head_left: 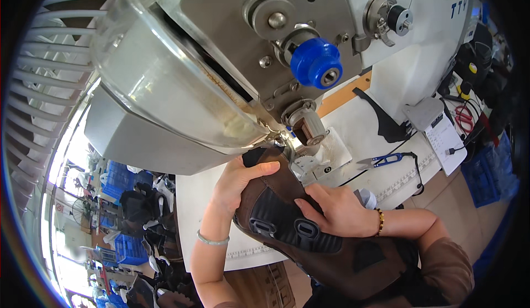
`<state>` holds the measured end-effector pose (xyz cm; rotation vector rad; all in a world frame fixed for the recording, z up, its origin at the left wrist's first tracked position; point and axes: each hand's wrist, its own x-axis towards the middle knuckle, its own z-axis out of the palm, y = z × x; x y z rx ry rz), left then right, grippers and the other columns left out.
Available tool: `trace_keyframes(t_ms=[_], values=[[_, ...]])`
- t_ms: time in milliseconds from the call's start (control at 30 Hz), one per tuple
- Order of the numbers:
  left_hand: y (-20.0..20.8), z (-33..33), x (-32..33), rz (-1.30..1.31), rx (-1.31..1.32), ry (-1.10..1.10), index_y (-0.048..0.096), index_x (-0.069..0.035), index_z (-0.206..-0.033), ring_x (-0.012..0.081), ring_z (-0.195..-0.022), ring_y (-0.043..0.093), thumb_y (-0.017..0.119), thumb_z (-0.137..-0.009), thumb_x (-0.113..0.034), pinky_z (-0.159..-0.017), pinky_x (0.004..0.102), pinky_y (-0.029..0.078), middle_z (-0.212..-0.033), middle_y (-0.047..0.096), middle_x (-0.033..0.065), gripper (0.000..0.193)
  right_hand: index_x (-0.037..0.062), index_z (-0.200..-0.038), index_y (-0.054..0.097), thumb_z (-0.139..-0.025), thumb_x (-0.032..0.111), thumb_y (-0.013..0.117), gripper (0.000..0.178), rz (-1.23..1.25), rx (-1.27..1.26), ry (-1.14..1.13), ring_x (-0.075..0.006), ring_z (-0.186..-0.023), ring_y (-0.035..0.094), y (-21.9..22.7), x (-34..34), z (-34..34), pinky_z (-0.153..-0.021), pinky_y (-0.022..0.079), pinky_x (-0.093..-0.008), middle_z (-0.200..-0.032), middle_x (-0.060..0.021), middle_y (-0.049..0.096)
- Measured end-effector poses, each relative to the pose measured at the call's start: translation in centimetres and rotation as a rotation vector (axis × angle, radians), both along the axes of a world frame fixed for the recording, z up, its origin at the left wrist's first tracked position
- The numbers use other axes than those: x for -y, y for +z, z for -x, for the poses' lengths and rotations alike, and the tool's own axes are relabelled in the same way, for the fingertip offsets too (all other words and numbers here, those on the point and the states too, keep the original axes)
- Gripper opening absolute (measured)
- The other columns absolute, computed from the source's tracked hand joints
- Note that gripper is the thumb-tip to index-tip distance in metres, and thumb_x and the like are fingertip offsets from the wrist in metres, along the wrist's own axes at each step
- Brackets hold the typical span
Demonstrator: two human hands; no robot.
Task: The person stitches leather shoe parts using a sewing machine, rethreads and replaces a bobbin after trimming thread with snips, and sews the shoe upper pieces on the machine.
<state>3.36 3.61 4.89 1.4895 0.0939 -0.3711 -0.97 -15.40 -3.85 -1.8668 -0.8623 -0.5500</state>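
Observation:
A brown leather boot upper with a black ribbed panel and two black oval loops stretches from my lap up to the sewing machine. Its top end lies under the needle area, where the machine head partly hides it. My left hand grips the upper's left edge, thumb flat on top near the stitching and fingers hidden beneath. Farther down the right edge, my right hand is closed on the same upper, thumb and fingers bent over the leather beside the ribbed panel.
Blue-handled thread snips lie on the white table at right, near a black cut piece and a paper sheet. A blue crate stands at far right. Blue bins and piled dark pieces fill the left.

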Motion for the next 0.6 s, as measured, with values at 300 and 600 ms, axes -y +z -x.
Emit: trace_keyframes(t_ms=[300,600], values=[[0.1,0.0,0.3,-0.038,0.072,0.018,0.055,0.001,-0.107,0.0153,-0.085,0.059,0.066,-0.074,-0.002,-0.077,0.0277,0.048,-0.095,0.062,0.0078,0.035,0.0033,-0.081,0.046,-0.082,0.017,0.062,0.021,0.023,-0.014,-0.008,-0.0245,-0.037,0.05,0.5,0.5,-0.1,-0.036,0.037,-0.0344,-0.051,-0.0078,0.05],[0.5,-0.3,0.1,-0.005,0.021,-0.028,0.055,0.001,-0.11,0.0156,-0.086,0.06,0.068,-0.074,-0.002,-0.079,0.0276,0.049,-0.099,0.061,0.0082,0.038,0.0035,-0.079,0.046,-0.082,0.019,0.061,0.022,0.069,0.04,-0.06,-0.0241,-0.037,0.05,0.6,-0.2,0.0,-0.036,0.037,-0.0339,-0.05,-0.0077,0.05]])
